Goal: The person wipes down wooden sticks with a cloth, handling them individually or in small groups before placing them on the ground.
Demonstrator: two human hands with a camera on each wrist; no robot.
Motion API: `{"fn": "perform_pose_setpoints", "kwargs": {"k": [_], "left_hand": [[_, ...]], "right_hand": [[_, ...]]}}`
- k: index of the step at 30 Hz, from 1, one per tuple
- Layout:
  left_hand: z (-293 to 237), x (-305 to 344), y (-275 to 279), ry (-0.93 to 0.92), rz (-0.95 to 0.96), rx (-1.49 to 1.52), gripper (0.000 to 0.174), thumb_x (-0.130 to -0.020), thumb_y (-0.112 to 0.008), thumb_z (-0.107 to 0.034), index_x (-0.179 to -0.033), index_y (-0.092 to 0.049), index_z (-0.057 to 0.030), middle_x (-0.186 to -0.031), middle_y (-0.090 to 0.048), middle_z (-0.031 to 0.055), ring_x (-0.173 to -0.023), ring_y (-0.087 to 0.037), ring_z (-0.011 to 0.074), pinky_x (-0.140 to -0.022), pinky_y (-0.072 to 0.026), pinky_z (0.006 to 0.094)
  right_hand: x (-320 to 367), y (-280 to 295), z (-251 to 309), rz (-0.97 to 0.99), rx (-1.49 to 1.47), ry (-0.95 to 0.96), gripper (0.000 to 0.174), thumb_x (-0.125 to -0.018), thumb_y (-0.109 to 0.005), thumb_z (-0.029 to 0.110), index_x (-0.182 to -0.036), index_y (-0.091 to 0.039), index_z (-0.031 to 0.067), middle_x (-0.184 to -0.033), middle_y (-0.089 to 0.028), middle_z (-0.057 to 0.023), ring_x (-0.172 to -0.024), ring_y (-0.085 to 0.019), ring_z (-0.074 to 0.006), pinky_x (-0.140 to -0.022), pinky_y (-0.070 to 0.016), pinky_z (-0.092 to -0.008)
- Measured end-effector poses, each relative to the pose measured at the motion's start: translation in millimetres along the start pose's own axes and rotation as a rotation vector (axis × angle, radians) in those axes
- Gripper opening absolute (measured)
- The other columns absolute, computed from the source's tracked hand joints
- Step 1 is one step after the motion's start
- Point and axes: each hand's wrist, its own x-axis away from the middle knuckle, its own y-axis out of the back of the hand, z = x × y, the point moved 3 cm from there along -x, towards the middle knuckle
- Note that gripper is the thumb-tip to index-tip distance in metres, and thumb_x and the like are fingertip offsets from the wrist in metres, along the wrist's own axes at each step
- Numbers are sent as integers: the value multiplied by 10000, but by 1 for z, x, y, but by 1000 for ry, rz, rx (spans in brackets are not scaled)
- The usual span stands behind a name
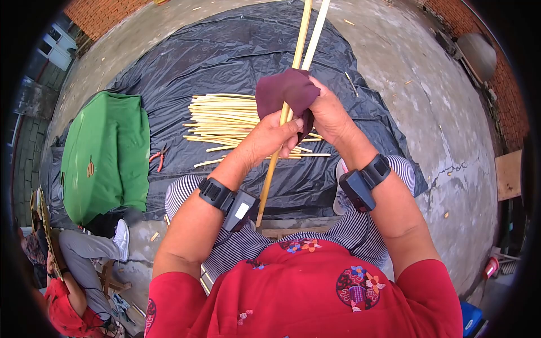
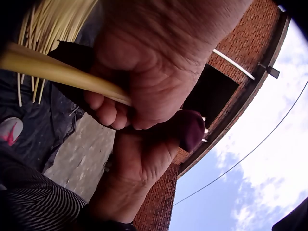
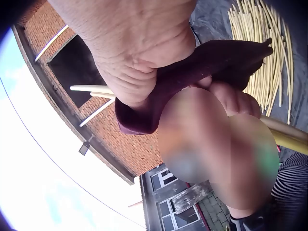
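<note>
My left hand [image 1: 266, 139] grips pale yellow, peeled-looking sticks [image 1: 269, 180] just below a maroon cloth [image 1: 286, 93]. Two stick lengths [image 1: 302, 34] rise past the cloth and run out of the top of the head view. Just above and to the right, my right hand [image 1: 331, 115] pinches the cloth, which is folded about the sticks. In the left wrist view, the left fingers [image 2: 107, 111] curl under a stick [image 2: 67, 77]. The right wrist view shows the cloth [image 3: 192, 67] draped between the two hands; part of that view is blurred.
A pile of similar sticks [image 1: 222, 121] lies on a black plastic sheet [image 1: 186, 62]. Red-handled pliers [image 1: 160, 160] lie left of the pile, beside a green cloth [image 1: 107, 163] over something bulky. Another person [image 1: 67, 304] sits at the lower left. Concrete ground [image 1: 451, 146] surrounds the sheet.
</note>
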Motion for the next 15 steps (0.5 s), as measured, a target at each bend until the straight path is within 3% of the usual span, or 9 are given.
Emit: {"fn": "perform_pose_setpoints", "kwargs": {"k": [15], "left_hand": [[-5, 0, -5, -4, 53, -40, 221, -955, -499, -270, -936, -517, -51, -561, -467, -16, -425, -416, 62, -412, -346, 203]], "right_hand": [[-1, 6, 7, -120, -129, 127, 397, -868, -640, 224, -1184, -520, 15, -1047, -602, -75, -917, -593, -146, -823, -496, -285]]}}
